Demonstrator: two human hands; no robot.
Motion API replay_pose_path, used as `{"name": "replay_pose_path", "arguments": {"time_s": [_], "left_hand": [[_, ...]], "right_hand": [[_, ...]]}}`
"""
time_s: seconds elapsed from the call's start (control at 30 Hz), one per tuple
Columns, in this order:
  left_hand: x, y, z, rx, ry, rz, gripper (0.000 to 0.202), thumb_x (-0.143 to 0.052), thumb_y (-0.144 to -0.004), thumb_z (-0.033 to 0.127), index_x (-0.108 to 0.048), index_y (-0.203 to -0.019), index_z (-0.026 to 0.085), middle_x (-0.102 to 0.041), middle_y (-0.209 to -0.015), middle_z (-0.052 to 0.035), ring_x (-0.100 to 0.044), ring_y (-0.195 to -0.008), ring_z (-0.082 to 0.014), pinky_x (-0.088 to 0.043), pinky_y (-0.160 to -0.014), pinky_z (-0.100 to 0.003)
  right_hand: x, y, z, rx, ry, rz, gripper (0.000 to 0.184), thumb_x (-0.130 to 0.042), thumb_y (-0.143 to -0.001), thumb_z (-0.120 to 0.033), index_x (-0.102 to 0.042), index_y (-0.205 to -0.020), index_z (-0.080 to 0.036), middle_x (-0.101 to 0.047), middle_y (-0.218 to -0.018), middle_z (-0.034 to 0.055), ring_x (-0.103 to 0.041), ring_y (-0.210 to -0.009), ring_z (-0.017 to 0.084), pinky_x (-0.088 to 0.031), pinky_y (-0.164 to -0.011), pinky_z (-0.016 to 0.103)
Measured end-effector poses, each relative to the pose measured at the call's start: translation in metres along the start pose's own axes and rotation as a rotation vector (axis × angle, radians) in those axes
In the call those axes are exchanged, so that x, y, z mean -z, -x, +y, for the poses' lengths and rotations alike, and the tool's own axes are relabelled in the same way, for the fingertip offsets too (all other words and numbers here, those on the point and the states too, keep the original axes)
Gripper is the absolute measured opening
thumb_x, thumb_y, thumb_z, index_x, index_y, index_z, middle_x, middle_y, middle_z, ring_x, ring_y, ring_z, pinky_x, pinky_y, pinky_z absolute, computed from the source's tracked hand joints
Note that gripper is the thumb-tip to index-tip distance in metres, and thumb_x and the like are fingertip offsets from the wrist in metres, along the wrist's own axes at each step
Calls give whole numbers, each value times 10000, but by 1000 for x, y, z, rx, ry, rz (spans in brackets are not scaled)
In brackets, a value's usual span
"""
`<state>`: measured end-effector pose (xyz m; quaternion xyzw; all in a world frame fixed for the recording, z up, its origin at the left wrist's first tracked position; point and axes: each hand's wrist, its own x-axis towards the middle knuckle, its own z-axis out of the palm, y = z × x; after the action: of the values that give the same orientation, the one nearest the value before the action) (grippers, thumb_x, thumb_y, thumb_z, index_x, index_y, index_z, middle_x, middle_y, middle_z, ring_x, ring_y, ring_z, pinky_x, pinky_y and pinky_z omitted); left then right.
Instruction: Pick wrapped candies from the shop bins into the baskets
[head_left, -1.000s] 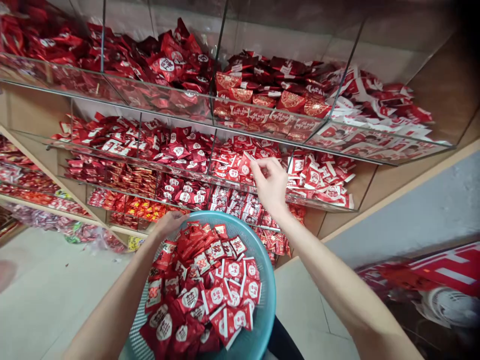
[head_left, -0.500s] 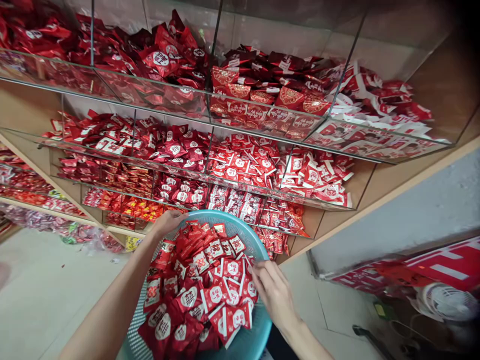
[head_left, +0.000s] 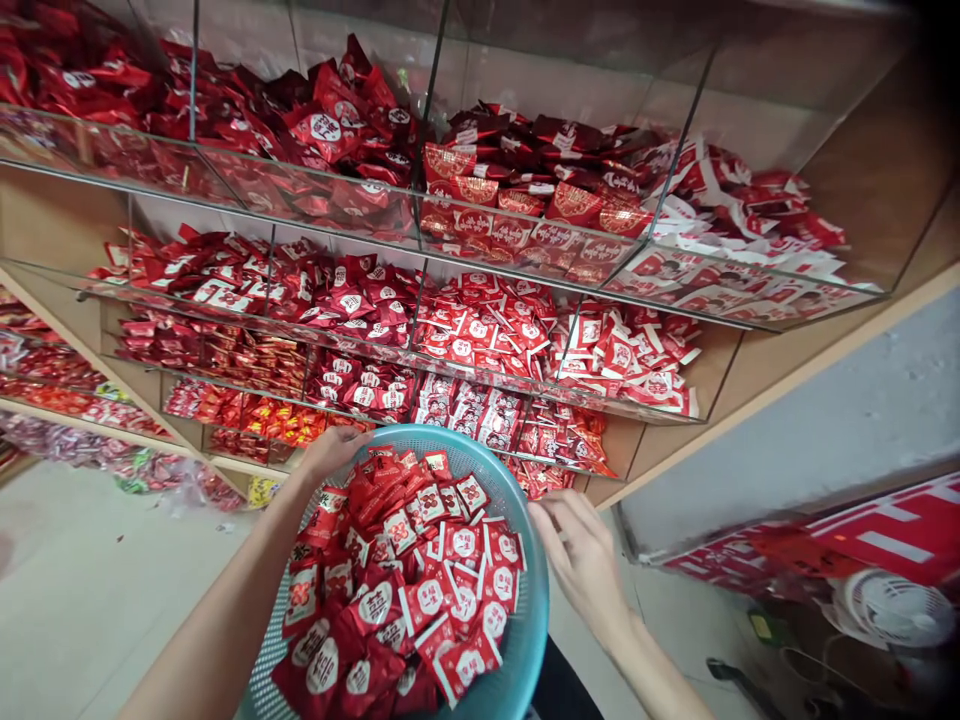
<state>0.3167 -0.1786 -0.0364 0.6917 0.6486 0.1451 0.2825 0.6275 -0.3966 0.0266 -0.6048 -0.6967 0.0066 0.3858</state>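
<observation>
A blue-green perforated plastic basket (head_left: 529, 640) stands in front of me, filled with small red-and-white wrapped packets (head_left: 427, 595). My left hand (head_left: 336, 450) is closed over its far left rim. At the right rim is my right hand (head_left: 581, 555), with loosely bent, parted fingers and nothing visible in them. Whether its fingertips touch the rim is hard to tell. Larger dark red packets (head_left: 322, 665) lie at the near left of the basket. Packets with pale square labels (head_left: 431, 503) sit toward the far side.
Ahead, a wooden shelf unit (head_left: 795, 345) with clear dividers holds heaps of red packets (head_left: 480, 325) on several levels. A grey wall (head_left: 750, 430) runs to the right. A white fan (head_left: 896, 605) and a red printed sheet (head_left: 892, 530) are at the lower right, above pale floor tiles (head_left: 150, 600).
My right hand has moved right, from the packets inside the basket to its right rim. Packets at the basket's right side now lie uncovered. My left hand stays on the rim.
</observation>
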Motion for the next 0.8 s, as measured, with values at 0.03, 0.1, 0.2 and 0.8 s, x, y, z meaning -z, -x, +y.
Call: {"name": "replay_pose_path", "arguments": {"time_s": [0.03,0.1,0.2,0.8], "left_hand": [[0,0,1,-14,0,-4,498,-431,-709,637,-598,-606,180,-480,-532,30,-451,-543,-119,-298,-514,-208],[0,-1,2,-41,12,-11,490,-424,-718,624,-602,-606,181,-483,-539,27,-452,-545,-120,-296,-510,-209],[-2,-3,3,-38,21,3,472,-430,-719,614,-619,-638,189,-498,-557,25,-469,-555,-126,-301,-512,-210],[5,1,-3,10,45,42,409,-477,-693,591,-575,-599,205,-527,-562,17,-506,-578,-147,-311,-526,-216]], "right_hand": [[3,-12,0,30,12,8,149,-492,-872,-246,-608,-784,-218,-600,-788,54,-546,-745,192,-430,-708,346],[8,-38,-3,102,44,5,151,-494,-872,-261,-621,-805,-213,-601,-804,60,-545,-764,194,-425,-725,344],[9,-81,-12,183,100,9,182,-479,-880,-284,-633,-825,-204,-605,-832,66,-542,-798,199,-417,-756,343],[-29,-259,-4,100,426,-332,415,-500,-849,-236,-430,-1253,-173,-527,-1232,132,-535,-1081,248,-414,-842,330]]}}
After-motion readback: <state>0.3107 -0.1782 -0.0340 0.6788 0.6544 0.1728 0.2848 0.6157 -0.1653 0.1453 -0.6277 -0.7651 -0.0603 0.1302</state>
